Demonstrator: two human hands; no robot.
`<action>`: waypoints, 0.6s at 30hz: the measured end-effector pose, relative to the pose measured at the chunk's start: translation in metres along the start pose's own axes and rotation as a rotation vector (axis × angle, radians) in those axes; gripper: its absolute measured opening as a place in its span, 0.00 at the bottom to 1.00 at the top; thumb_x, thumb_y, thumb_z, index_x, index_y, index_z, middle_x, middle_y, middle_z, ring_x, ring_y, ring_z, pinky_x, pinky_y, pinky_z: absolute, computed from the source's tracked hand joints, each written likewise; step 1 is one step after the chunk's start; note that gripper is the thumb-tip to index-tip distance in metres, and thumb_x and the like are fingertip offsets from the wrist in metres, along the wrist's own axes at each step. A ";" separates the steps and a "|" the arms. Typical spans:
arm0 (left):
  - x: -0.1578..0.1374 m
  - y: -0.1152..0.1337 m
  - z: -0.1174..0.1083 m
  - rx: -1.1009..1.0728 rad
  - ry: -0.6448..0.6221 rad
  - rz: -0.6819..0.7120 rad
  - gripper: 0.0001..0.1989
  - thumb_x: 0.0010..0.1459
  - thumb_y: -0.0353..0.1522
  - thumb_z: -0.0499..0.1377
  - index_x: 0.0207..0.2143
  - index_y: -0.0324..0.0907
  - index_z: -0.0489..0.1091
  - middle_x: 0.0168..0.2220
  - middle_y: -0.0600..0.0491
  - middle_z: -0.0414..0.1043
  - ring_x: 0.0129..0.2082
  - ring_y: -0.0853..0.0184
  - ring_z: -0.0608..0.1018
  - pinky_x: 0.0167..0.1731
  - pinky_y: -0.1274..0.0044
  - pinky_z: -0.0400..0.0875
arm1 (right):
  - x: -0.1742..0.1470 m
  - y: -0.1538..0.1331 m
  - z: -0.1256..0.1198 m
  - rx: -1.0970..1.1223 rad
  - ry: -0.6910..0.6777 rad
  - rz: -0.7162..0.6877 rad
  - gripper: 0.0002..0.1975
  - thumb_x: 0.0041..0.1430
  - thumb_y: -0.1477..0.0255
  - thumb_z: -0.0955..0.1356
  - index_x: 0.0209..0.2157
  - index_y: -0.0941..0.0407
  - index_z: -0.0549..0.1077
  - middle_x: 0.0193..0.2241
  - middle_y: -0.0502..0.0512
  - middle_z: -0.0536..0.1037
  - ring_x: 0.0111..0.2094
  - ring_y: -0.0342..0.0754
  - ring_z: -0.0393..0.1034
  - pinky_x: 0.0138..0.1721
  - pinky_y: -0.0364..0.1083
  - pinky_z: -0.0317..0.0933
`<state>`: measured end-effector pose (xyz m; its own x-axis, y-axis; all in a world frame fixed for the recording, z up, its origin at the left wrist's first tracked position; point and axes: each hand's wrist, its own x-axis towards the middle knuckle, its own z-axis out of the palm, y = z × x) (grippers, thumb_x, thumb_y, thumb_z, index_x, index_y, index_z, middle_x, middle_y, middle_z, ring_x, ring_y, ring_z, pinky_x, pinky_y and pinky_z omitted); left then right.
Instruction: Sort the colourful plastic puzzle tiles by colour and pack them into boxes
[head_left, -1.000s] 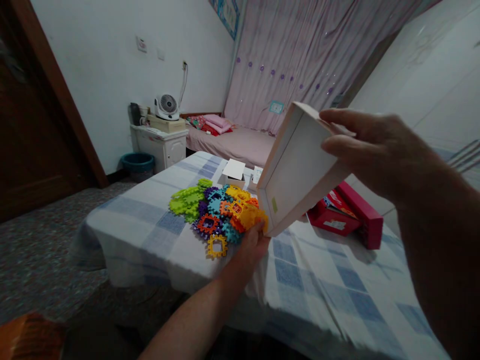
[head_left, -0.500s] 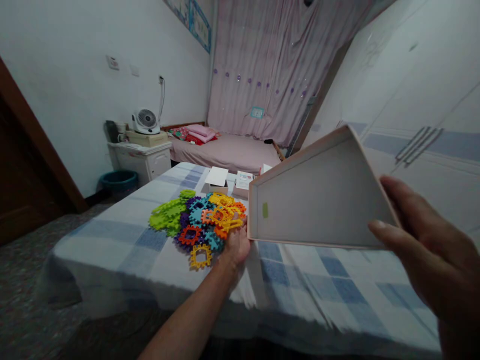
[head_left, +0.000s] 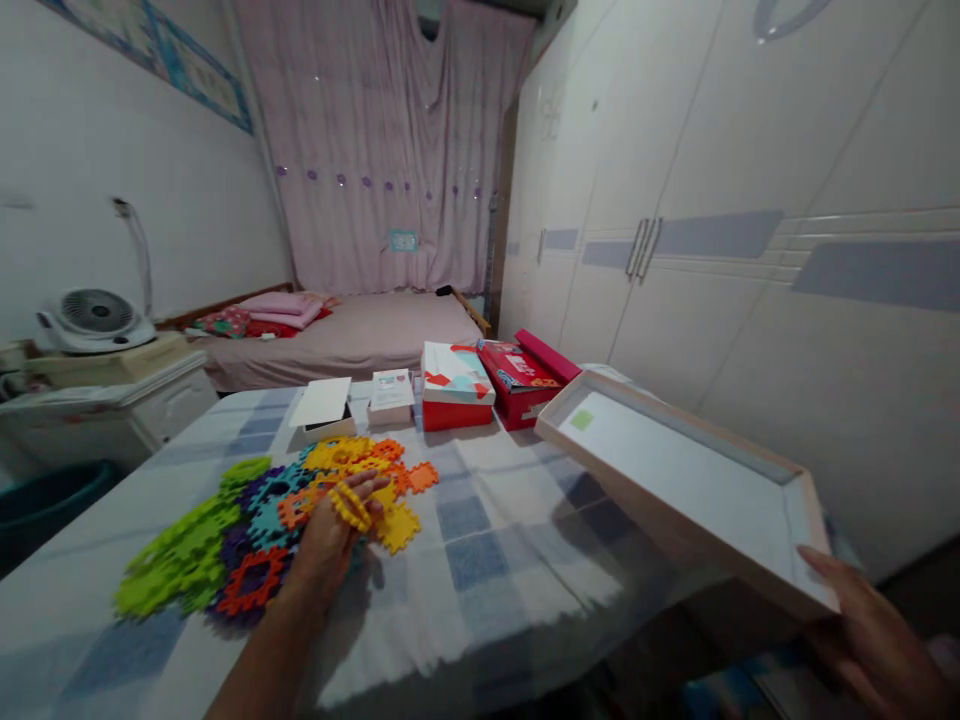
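Holding the shallow box [head_left: 682, 480] by its near end, the right grip [head_left: 874, 620] has brought it well apart from the left grip [head_left: 326, 543], which it adjoined earlier. The box, pale inside with a green patch [head_left: 583, 420], tilts open side up over the tabletop's [head_left: 517, 560] right. A yellow piece [head_left: 350, 507] lies against the left grip, closure undeterminable, beside gear pieces [head_left: 180, 550].

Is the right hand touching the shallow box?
Touching: the head view shows the right hand gripping the shallow box at one corner, its thumb lapping over the wall.
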<state>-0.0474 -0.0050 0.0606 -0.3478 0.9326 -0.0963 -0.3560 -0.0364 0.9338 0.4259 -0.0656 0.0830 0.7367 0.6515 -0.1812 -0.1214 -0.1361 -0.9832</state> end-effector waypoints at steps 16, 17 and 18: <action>0.017 -0.002 -0.003 0.229 -0.145 -0.097 0.21 0.40 0.37 0.66 0.39 0.41 0.72 0.36 0.48 0.77 0.39 0.58 0.79 0.35 0.72 0.75 | 0.161 -0.028 0.148 0.265 0.188 0.001 0.09 0.54 0.76 0.64 0.24 0.55 0.58 0.23 0.44 0.64 0.21 0.38 0.60 0.26 0.41 0.66; 0.015 0.001 -0.001 0.238 -0.152 -0.107 0.21 0.40 0.36 0.66 0.39 0.40 0.72 0.35 0.48 0.77 0.38 0.58 0.79 0.34 0.73 0.74 | 0.164 -0.031 0.158 0.249 0.149 -0.012 0.08 0.55 0.76 0.64 0.25 0.55 0.59 0.24 0.44 0.65 0.22 0.39 0.62 0.26 0.41 0.65; 0.012 0.004 0.002 0.250 -0.154 -0.103 0.22 0.39 0.36 0.66 0.40 0.39 0.72 0.35 0.48 0.77 0.37 0.59 0.79 0.34 0.73 0.74 | 0.165 -0.032 0.167 0.224 0.116 -0.045 0.07 0.55 0.75 0.64 0.26 0.55 0.59 0.25 0.45 0.66 0.23 0.39 0.63 0.25 0.41 0.64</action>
<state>-0.0519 0.0069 0.0640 -0.1785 0.9710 -0.1590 -0.1516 0.1325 0.9795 0.4403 0.1704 0.0816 0.8144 0.5616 -0.1463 -0.2216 0.0678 -0.9728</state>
